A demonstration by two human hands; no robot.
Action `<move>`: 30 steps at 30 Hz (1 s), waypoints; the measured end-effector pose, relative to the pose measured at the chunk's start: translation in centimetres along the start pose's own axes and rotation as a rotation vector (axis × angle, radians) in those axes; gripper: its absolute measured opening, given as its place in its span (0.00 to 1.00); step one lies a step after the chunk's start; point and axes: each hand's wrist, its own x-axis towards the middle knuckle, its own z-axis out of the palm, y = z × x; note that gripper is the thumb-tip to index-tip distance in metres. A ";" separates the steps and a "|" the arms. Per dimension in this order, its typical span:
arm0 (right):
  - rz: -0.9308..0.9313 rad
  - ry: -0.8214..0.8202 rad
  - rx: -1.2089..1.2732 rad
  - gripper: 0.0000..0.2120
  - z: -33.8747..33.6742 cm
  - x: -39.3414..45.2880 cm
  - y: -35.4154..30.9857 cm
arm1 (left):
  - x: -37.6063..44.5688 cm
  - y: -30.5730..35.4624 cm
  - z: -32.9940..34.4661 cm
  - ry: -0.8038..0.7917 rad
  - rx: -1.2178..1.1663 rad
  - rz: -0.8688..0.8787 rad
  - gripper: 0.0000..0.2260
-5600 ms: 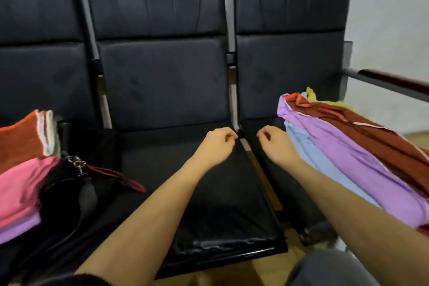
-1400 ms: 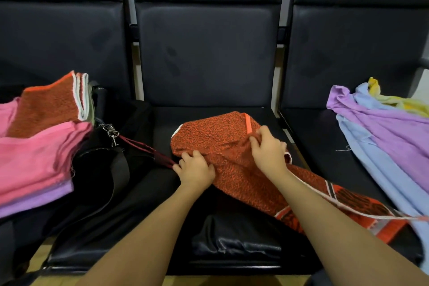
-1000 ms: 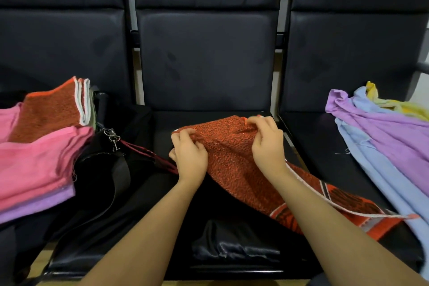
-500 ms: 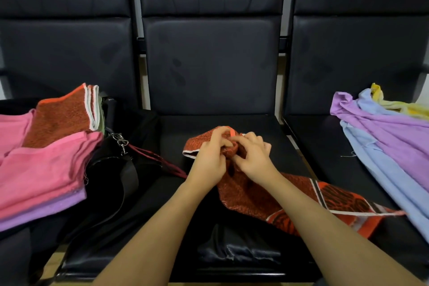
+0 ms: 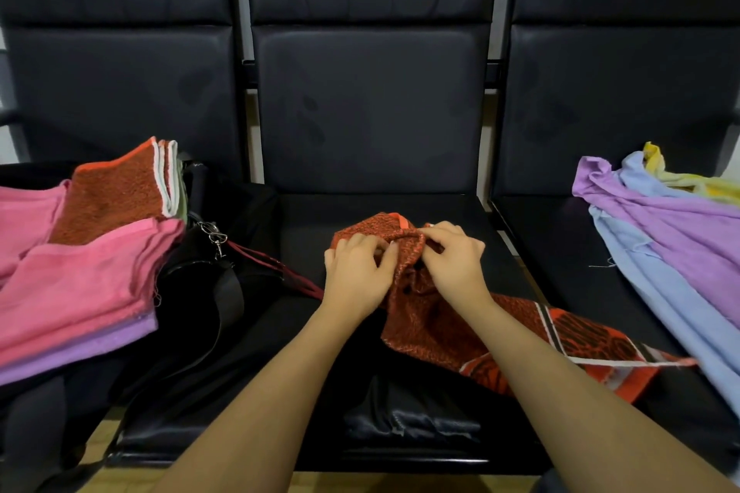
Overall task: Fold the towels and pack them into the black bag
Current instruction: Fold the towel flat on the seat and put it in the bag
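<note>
On the middle black seat (image 5: 460,212), both hands pinch the red towel's (image 5: 436,324) bunched edge, left hand (image 5: 356,276) and right hand (image 5: 452,264) fingertips buried in folds; the black bag (image 5: 200,292) lies half-hidden under folded towels (image 5: 80,276).

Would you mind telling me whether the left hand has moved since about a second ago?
Yes. The left hand has moved right along the orange-red towel, away from the black bag's metal clasp, and now nearly meets the right hand.

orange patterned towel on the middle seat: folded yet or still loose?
Not folded. The orange patterned towel is bunched at its top edge, pinched by left hand and right hand; the rest trails rumpled across the seat.
</note>
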 end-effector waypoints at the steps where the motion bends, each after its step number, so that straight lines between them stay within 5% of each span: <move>1: 0.013 -0.020 0.034 0.08 -0.1 0.0 0.0 | 0.0 0.0 0.2 -0.016 0.049 0.033 0.13; 8: 0.089 -0.102 0.289 0.13 -0.4 0.0 -0.6 | 0.0 0.6 0.3 0.032 -0.044 -0.012 0.05; 12: 0.054 -0.147 0.064 0.06 -0.6 -0.1 -1.3 | -0.2 1.0 -0.7 0.091 -0.010 0.027 0.04; 15: 0.050 -0.028 -0.104 0.09 -0.3 -0.1 -1.3 | -0.5 1.1 -1.2 0.088 0.030 0.097 0.04; 19: 0.087 0.029 -0.113 0.13 -0.5 -0.1 -1.5 | -0.8 1.8 -1.9 0.086 -0.204 0.045 0.02; 30: 0.099 0.235 0.272 0.05 -4.0 0.5 -3.7 | 1.0 1.2 -5.4 0.354 -0.324 0.036 0.16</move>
